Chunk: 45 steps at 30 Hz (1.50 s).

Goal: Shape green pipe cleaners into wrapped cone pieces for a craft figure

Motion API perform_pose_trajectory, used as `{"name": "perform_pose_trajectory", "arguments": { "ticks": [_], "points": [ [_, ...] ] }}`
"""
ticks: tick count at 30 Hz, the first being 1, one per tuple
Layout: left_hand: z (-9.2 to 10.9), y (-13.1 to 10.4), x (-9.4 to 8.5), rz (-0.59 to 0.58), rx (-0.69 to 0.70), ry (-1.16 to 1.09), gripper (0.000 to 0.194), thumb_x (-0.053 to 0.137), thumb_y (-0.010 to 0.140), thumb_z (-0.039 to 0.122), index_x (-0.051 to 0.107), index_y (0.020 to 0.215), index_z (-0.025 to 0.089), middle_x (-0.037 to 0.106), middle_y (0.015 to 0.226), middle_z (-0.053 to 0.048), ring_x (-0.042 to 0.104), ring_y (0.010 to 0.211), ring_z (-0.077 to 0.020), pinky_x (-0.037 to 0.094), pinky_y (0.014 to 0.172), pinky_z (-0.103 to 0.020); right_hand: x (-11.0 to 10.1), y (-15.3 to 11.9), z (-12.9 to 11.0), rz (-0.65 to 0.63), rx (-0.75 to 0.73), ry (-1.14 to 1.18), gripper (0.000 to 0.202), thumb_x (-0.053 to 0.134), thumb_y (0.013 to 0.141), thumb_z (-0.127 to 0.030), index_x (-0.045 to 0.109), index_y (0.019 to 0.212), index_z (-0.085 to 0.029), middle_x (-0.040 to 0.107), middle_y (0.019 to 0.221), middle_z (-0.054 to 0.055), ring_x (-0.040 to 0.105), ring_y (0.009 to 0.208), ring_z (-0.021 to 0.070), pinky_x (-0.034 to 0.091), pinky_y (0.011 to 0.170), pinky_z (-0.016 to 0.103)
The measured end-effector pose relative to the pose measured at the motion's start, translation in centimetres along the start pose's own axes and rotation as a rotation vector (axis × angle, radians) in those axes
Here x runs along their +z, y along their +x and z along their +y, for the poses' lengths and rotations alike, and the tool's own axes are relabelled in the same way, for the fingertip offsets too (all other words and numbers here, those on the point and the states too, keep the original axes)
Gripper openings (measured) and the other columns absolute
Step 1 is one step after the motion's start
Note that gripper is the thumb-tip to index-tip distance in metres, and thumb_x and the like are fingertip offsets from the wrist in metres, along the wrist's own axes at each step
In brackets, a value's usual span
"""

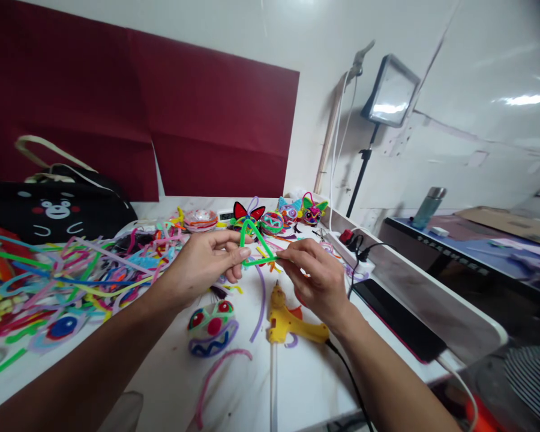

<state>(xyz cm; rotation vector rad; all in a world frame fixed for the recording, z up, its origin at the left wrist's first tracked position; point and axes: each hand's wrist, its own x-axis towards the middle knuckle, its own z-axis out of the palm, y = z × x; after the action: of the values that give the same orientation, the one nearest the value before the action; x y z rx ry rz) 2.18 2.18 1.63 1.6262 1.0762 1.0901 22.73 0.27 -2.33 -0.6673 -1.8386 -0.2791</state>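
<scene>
A green pipe cleaner [261, 239] bent into a triangle is held up over the table between my two hands. My left hand [213, 258] pinches its left side between thumb and fingers. At the lower right corner, the fingertips of my right hand [314, 273] are closed on it. Beneath my right hand lies a yellow hot glue gun [292, 327], nozzle pointing away, a glue stick trailing from its back. A round craft face [213, 327] with red eyes, a red nose and a blue zigzag mouth rests below my left hand. A purple pipe cleaner [261, 306] lies between them.
Loose colourful pipe cleaners [94, 270] pile up on the left, before a black bag [56, 207]. Finished craft balls [314, 210] line the back. A phone [400, 318] and a power strip [351, 249] with cables lie right. A pink pipe cleaner [213, 378] curves in front.
</scene>
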Motion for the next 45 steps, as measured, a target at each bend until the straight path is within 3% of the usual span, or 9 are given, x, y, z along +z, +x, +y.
{"name": "perform_pose_trajectory", "arguments": {
  "ticks": [13, 24, 37, 45],
  "points": [
    [-0.36, 0.03, 0.05, -0.025, 0.062, 0.106, 0.013, 0.069, 0.074, 0.027, 0.060, 0.075, 0.017, 0.058, 0.051, 0.005, 0.056, 0.046, -0.0099, 0.047, 0.046, -0.019, -0.23, 0.02, -0.05, -0.078, -0.016, 0.002, 0.017, 0.060, 0.085, -0.013, 0.067, 0.100, -0.018, 0.062, 0.079, 0.005, 0.058, 0.071, 0.0140, 0.046, 0.062, 0.026],
    [-0.67, 0.13, -0.12, 0.018, 0.056, 0.135, 0.014, 0.068, 0.072, 0.025, 0.062, 0.082, 0.017, 0.061, 0.053, 0.005, 0.059, 0.048, -0.0117, 0.049, 0.046, -0.020, 0.00, -0.07, -0.23, -0.081, -0.031, -0.019, 0.009, 0.060, 0.086, -0.015, 0.065, 0.092, -0.018, 0.063, 0.077, 0.006, 0.059, 0.071, 0.0152, 0.047, 0.063, 0.028],
    [-0.62, -0.21, 0.14, 0.046, 0.074, 0.137, 0.029, 0.070, 0.070, 0.025, 0.067, 0.097, 0.017, 0.063, 0.053, 0.003, 0.062, 0.047, -0.0156, 0.051, 0.047, -0.024, -0.03, -0.11, -0.47, -0.090, -0.042, -0.035, 0.010, 0.059, 0.086, -0.017, 0.065, 0.094, -0.018, 0.063, 0.077, 0.005, 0.059, 0.071, 0.0155, 0.047, 0.064, 0.028],
    [-0.22, -0.48, 0.38, 0.042, 0.058, 0.173, 0.010, 0.067, 0.071, 0.027, 0.064, 0.074, 0.018, 0.061, 0.053, 0.002, 0.061, 0.047, -0.0151, 0.052, 0.046, -0.024, 0.02, -0.32, 0.00, -0.134, -0.080, -0.097, 0.019, 0.058, 0.087, -0.015, 0.066, 0.104, -0.019, 0.063, 0.079, 0.005, 0.058, 0.070, 0.0144, 0.043, 0.062, 0.027]
  ]
}}
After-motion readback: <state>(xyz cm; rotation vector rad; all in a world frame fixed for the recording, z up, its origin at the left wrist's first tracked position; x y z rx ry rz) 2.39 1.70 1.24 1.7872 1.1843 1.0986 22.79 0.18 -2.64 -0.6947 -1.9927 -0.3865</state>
